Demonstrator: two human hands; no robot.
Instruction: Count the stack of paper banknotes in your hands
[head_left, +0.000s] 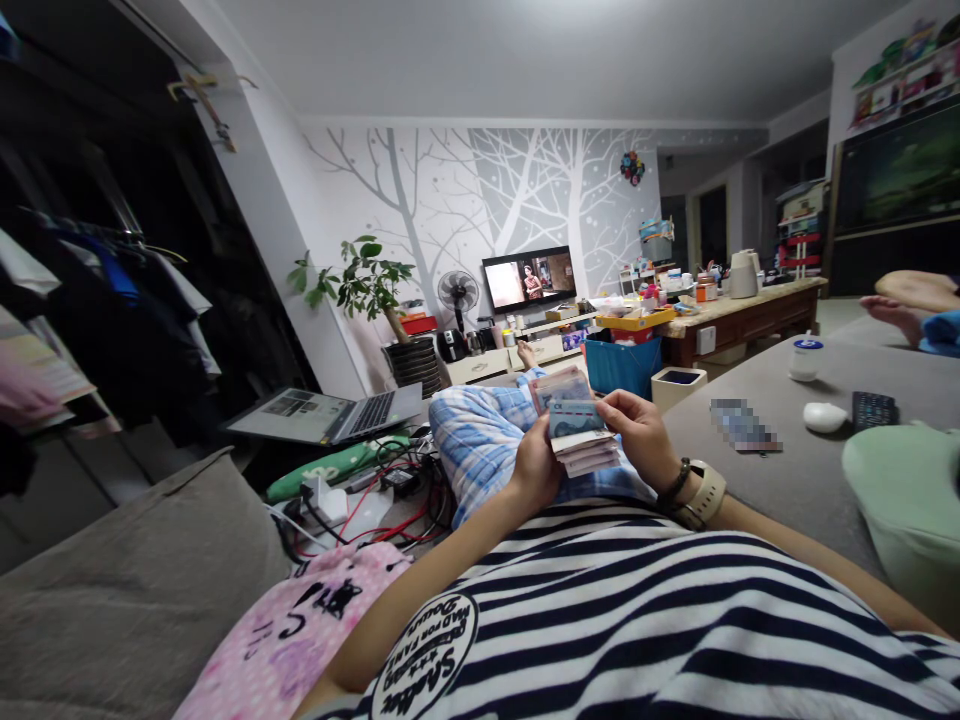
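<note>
A stack of banknotes [586,455] rests in my left hand [536,462], whose fingers are closed around its left side. Reddish notes [562,390] stand up at the far end of the stack. A blue-green banknote [576,417] lies on top, and my right hand [637,428] pinches its right edge between thumb and fingers. Both hands are above my lap, over my blue checked trousers [480,425]. A watch [707,492] and a dark bracelet are on my right wrist.
To the left are an open laptop [375,412], tangled cables [405,500] and a pink cloth [300,630]. On the sofa to the right lie a phone-like blurred item [745,425], a white mouse [823,417], a black remote [874,410] and a green cushion [907,480]. Another person's foot [892,312] shows at far right.
</note>
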